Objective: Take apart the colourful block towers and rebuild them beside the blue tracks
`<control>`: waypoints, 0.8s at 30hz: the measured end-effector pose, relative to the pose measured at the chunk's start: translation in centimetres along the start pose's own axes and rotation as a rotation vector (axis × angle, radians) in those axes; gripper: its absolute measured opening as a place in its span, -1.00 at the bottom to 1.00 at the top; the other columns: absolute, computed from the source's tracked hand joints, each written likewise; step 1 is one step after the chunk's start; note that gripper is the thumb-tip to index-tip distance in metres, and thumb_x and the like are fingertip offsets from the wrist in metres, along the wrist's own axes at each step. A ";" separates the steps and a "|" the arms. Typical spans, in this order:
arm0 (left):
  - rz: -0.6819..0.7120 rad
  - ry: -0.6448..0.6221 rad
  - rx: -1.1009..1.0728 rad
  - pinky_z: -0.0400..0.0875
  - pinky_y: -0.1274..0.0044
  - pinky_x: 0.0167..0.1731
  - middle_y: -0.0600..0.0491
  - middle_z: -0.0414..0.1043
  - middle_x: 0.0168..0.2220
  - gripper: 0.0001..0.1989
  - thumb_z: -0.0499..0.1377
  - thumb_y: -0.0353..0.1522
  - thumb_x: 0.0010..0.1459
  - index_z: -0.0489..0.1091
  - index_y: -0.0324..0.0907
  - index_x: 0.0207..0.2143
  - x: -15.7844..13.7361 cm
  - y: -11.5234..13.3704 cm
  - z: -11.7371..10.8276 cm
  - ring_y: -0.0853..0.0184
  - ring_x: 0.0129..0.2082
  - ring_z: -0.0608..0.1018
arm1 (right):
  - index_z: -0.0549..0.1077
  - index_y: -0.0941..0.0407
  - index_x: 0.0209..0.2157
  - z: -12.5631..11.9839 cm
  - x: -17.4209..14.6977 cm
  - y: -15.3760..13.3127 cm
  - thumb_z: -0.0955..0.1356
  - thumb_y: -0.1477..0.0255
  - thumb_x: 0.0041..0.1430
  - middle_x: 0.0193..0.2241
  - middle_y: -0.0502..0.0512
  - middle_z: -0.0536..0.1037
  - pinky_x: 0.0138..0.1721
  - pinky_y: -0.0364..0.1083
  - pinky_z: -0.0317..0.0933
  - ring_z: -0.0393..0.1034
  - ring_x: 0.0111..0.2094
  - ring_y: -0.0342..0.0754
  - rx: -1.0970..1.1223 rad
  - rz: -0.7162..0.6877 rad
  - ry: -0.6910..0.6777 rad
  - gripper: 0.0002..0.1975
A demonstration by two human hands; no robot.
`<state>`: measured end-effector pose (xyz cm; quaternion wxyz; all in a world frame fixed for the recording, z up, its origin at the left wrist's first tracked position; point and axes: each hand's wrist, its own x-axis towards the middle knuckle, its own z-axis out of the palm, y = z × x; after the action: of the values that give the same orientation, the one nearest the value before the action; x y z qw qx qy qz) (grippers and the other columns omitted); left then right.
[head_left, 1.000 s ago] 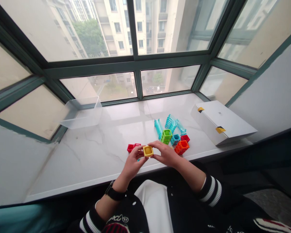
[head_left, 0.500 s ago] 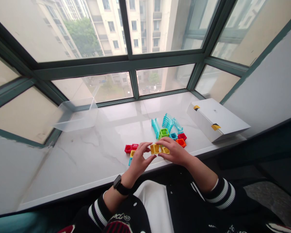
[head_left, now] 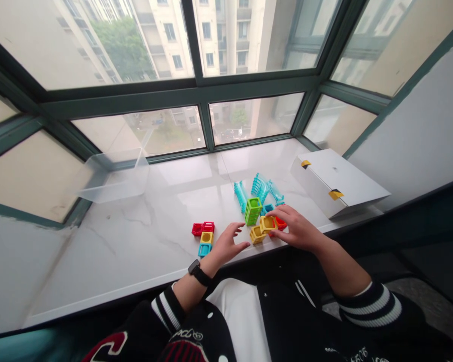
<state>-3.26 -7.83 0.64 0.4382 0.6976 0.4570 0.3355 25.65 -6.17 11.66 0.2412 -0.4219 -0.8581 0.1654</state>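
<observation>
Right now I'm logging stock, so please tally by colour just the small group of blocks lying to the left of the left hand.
Red blocks: 2
Yellow block: 1
Blue block: 1
Total: 4

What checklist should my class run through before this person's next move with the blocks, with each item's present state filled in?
1. Right hand has a grip on a yellow block: ok, finger and thumb are on it.
2. Left hand is free: ok, it is open and holds nothing.
3. The held block is joined to the second yellow block beside it: cannot tell.
4. Green block stands upright: ok.
5. Orange block is fully visible: not ok, the right hand partly covers it.
6. Red, yellow and blue cluster is in plain view: ok, left of the left hand.
</observation>
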 end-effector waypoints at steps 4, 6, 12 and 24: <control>0.025 -0.043 0.077 0.50 0.18 0.19 -0.10 0.48 0.19 -0.33 0.47 -0.28 0.10 0.36 -0.05 0.23 1.3 -0.9 2.0 0.09 0.15 0.57 | 0.50 0.02 0.18 0.7 0.0 0.5 0.47 0.39 0.26 -0.01 0.24 0.55 0.17 0.24 0.40 0.47 0.07 0.22 -0.012 -0.003 -0.010 -0.55; 0.024 -0.038 0.124 0.47 0.16 0.20 -0.10 0.50 0.16 -0.34 0.49 -0.26 0.07 0.38 -0.07 0.21 1.6 -1.2 3.1 0.04 0.16 0.56 | 0.51 0.02 0.17 0.9 0.0 0.6 0.46 0.41 0.26 -0.02 0.24 0.55 0.19 0.26 0.38 0.47 0.06 0.22 -0.012 -0.005 -0.037 -0.56; 0.008 0.017 0.168 0.48 0.17 0.11 -0.14 0.56 0.06 -0.41 0.48 -0.25 0.07 0.42 -0.13 0.13 2.1 -2.5 5.9 0.00 0.06 0.59 | 0.54 -0.02 0.14 1.7 0.2 0.8 0.46 0.47 0.18 0.01 0.21 0.56 0.38 0.42 0.09 0.44 0.15 0.25 -0.030 -0.013 -0.103 -0.53; -0.079 0.064 0.096 0.52 0.30 -0.03 -0.04 0.62 -0.06 -0.60 0.44 -0.18 0.12 0.49 -0.09 -0.03 2.2 -3.6 6.7 0.13 -0.08 0.62 | 0.56 0.02 0.08 3.2 1.1 1.1 0.50 0.47 0.15 -0.07 0.18 0.58 0.40 0.45 0.00 0.47 0.05 0.22 -0.091 0.007 -0.179 -0.57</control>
<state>2.10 -7.09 -5.16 0.4022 0.6881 0.5134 0.3180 23.96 -4.90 8.79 0.1435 -0.4189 -0.8814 0.1644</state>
